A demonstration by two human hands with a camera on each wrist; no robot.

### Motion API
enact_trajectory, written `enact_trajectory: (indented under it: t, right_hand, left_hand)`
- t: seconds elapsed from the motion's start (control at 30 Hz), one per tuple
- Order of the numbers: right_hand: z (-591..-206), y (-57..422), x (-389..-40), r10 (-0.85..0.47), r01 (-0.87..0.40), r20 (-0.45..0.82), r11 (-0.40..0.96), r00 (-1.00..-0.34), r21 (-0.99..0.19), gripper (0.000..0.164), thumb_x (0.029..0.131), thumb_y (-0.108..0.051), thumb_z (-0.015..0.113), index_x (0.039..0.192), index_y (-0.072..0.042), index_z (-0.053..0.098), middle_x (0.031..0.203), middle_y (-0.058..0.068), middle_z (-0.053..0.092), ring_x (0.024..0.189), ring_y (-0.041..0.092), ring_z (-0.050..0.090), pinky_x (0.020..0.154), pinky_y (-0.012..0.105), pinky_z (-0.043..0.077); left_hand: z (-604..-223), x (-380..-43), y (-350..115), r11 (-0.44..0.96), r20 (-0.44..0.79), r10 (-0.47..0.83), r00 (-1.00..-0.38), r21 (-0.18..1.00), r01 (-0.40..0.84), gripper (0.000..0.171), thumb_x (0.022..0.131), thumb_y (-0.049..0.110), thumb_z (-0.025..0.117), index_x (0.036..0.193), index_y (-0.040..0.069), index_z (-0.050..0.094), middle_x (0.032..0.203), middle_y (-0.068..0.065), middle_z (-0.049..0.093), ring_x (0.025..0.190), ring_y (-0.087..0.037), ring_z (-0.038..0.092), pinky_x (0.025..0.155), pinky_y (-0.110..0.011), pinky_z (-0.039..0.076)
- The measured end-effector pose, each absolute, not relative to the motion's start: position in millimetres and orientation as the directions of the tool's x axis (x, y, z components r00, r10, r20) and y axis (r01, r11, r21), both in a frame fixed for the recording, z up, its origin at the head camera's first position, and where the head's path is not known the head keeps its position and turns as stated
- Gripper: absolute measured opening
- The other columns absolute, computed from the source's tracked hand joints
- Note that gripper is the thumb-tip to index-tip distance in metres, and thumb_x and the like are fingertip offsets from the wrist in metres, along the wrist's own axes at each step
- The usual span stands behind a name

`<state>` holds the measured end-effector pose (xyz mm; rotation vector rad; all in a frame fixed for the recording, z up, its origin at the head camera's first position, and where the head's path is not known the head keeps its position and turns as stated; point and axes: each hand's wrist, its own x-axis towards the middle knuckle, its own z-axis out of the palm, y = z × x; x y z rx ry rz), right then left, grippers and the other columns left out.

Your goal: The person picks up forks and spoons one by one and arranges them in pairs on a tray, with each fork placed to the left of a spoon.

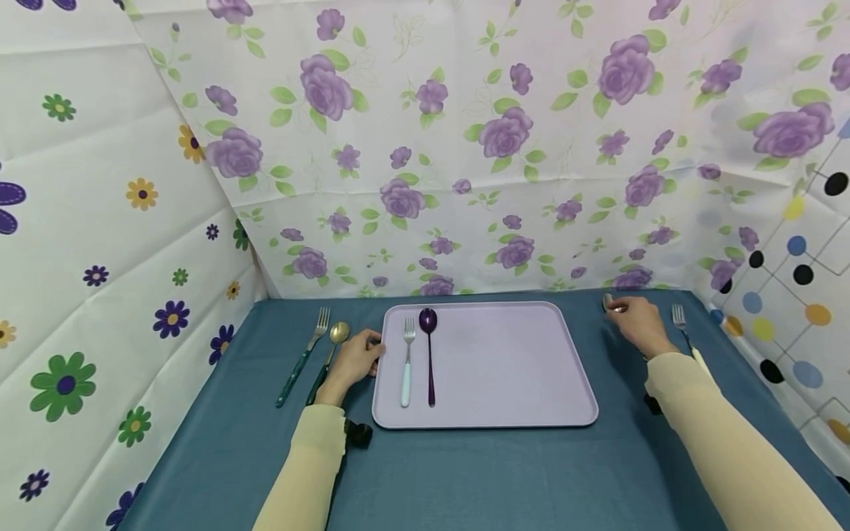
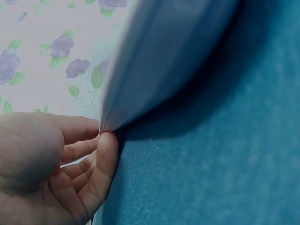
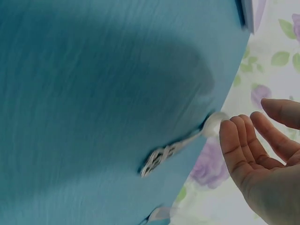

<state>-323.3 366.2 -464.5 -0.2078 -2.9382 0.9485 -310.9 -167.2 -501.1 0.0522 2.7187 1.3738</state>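
Note:
My left hand [image 1: 356,360] is at the left rim of a pale lilac tray [image 1: 505,369]. Its thumb and forefinger pinch the rim, as the left wrist view shows. On the tray lie a fork with a mint handle [image 1: 406,380] and, to its right, a dark purple spoon [image 1: 430,361]. Beyond the tray's right side, my right hand [image 1: 637,322] hovers by a silver spoon [image 3: 164,152] with an ornate handle. Its fingers [image 3: 232,145] are loosely extended near the spoon's bowl, with nothing held. In the head view this hand covers part of the spoon.
Left of the tray lie a green-handled fork [image 1: 302,369] and a gold spoon [image 1: 339,333] with a dark green handle, partly behind my left hand. Another fork [image 1: 679,318] with a pale handle end lies at far right, partly behind the sleeve. Patterned cloth walls [image 1: 412,147] enclose the blue tabletop [image 1: 498,472].

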Motion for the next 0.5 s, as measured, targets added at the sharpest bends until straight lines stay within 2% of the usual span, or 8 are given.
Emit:
enact_trajectory:
  t: [0.2, 0.23, 0.33, 0.43, 0.47, 0.5]
  right_hand:
    - [-464.0, 384.3, -316.2, 0.158, 0.121, 0.012, 0.805, -0.987, -0.581, 0.040, 0.100, -0.021, 0.054, 0.126, 0.008, 0.058, 0.118, 0.032, 0.059, 0.095, 0.042, 0.061, 0.069, 0.048, 0.050]
    - [-464.0, 388.5, -315.0, 0.160, 0.120, 0.019, 0.809, -0.987, -0.576, 0.039, 0.100, -0.021, 0.054, 0.126, 0.008, 0.059, 0.117, 0.032, 0.059, 0.095, 0.043, 0.060, 0.076, 0.052, 0.050]
    - [-462.4, 400.5, -311.4, 0.176, 0.138, 0.013, 0.815, -0.984, -0.563, 0.038, 0.100, -0.018, 0.053, 0.127, 0.008, 0.058, 0.118, 0.032, 0.058, 0.097, 0.045, 0.059, 0.078, 0.056, 0.047]
    - [-459.7, 411.8, -309.9, 0.199, 0.167, 0.002, 0.828, -0.980, -0.536, 0.038, 0.100, -0.018, 0.052, 0.127, 0.007, 0.057, 0.117, 0.033, 0.057, 0.097, 0.047, 0.058, 0.074, 0.054, 0.049]
    - [-458.5, 414.6, -309.6, 0.208, 0.178, -0.005, 0.829, -0.978, -0.530, 0.038, 0.099, -0.018, 0.052, 0.127, 0.007, 0.057, 0.117, 0.033, 0.057, 0.096, 0.046, 0.058, 0.066, 0.049, 0.049]
    - [-457.6, 417.4, -309.6, 0.214, 0.186, -0.007, 0.831, -0.977, -0.525, 0.038, 0.099, -0.017, 0.052, 0.127, 0.007, 0.057, 0.117, 0.033, 0.057, 0.095, 0.045, 0.059, 0.064, 0.047, 0.049]
  left_hand:
    - [-502.2, -311.3, -167.4, 0.596, -0.068, 0.069, -0.995, 0.803, -0.013, 0.031, 0.100, 0.018, 0.058, 0.127, 0.003, 0.058, 0.081, -0.009, 0.061, 0.057, -0.016, 0.060, 0.053, -0.030, 0.054]
    - [-502.4, -311.4, -167.2, 0.596, -0.068, 0.070, -0.995, 0.803, -0.013, 0.031, 0.100, 0.018, 0.057, 0.127, 0.003, 0.058, 0.080, -0.009, 0.060, 0.057, -0.016, 0.060, 0.053, -0.030, 0.054]
    - [-503.2, -311.7, -166.9, 0.599, -0.068, 0.075, -0.995, 0.801, -0.010, 0.032, 0.100, 0.018, 0.058, 0.128, 0.003, 0.058, 0.080, -0.009, 0.060, 0.057, -0.017, 0.060, 0.053, -0.030, 0.053]
    - [-503.0, -311.9, -167.2, 0.600, -0.069, 0.075, -0.995, 0.800, -0.011, 0.032, 0.100, 0.018, 0.058, 0.128, 0.002, 0.058, 0.080, -0.009, 0.060, 0.057, -0.016, 0.060, 0.053, -0.030, 0.053]
    - [-502.9, -311.8, -167.5, 0.600, -0.071, 0.073, -0.995, 0.800, -0.013, 0.032, 0.100, 0.018, 0.058, 0.128, 0.003, 0.058, 0.080, -0.009, 0.060, 0.057, -0.017, 0.060, 0.053, -0.030, 0.053]
    - [-502.7, -311.8, -167.8, 0.600, -0.071, 0.071, -0.995, 0.800, -0.015, 0.032, 0.100, 0.018, 0.058, 0.128, 0.003, 0.058, 0.080, -0.009, 0.060, 0.057, -0.017, 0.060, 0.053, -0.030, 0.053]
